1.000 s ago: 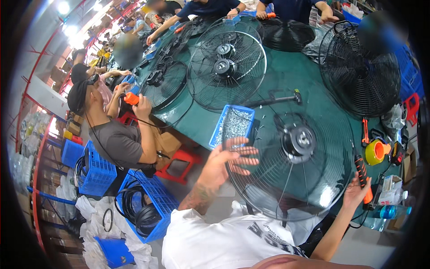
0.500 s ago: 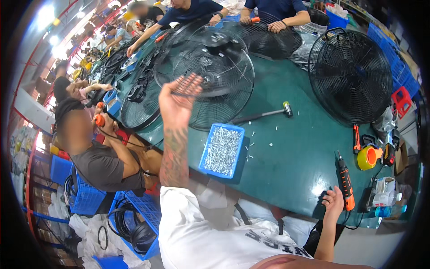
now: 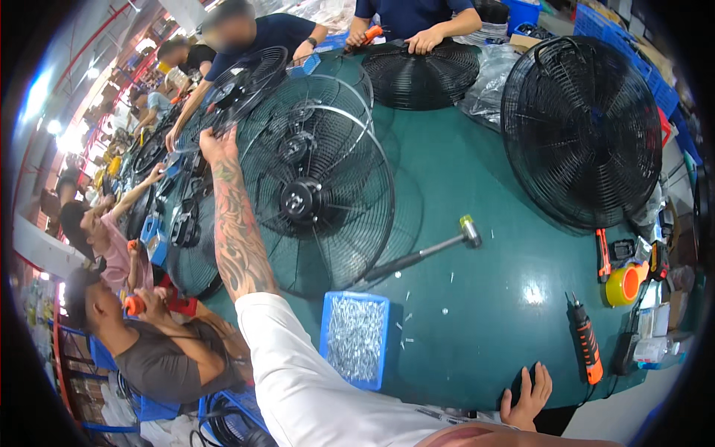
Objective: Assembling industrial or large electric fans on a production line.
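Left hand (image 3: 220,145) reaches just beside the overlapping wire-guarded fans (image 3: 302,200) on the green table (image 3: 477,320); I can't tell its grip. Right hand (image 3: 527,398) lies spread at the edge. Between them, a blue plastic tray (image 3: 357,296) holds silver screws (image 3: 354,335).

Smooth, glossy green tabletop (image 3: 462,339), dark metal-wire fan guard (image 3: 328,231), blue plastic tray (image 3: 384,339), shiny metal screws (image 3: 354,339).

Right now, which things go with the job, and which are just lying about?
Probably the job:
fans, near the left hand
box of screws
screwdriver, near the right hand

Probably lying about, untouched:
hammer
tape
plastic bag
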{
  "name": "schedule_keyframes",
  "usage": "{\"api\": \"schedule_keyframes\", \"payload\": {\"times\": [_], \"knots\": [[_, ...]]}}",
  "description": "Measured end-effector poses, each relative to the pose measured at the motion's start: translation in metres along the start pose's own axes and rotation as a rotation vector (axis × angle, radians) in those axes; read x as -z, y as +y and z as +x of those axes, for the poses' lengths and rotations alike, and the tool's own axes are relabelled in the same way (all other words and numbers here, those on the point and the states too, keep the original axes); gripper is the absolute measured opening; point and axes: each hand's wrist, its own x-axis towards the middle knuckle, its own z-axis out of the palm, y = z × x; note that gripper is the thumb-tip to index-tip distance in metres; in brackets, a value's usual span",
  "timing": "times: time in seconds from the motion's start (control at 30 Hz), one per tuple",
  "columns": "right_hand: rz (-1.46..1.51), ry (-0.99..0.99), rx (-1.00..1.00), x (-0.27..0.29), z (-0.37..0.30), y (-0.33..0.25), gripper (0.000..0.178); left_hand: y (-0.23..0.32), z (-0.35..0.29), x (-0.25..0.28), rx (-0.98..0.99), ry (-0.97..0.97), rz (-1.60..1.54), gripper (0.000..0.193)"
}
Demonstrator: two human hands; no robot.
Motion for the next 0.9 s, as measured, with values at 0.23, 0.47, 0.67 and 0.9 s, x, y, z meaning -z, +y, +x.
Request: {"api": "schedule_keyframes", "payload": {"times": [0.23, 0.47, 0.67, 0.9], "knots": [[-0.115, -0.024, -0.018, -0.012, -0.010, 0.009, 0.058, -0.046, 0.047, 0.039, 0.003, 0.088, -0.005, 0.035], [-0.075, -0.018, -0.024, -0.008, 0.000, 0.005, 0.060, -0.035, 0.059, 0.064, 0.054, 0.106, 0.645, 0.080], [-0.035, -0.039, -0.064, 0.002, 0.002, -0.005, 0.060, -0.020, 0.044, 0.074, -0.061, 0.327, 1.315, 0.112], [0.018, -0.004, 0.019, 0.004, 0.009, -0.003, 0.057, 0.029, 0.034, 0.090, -0.079, 0.126, 1.373, 0.115]]}}
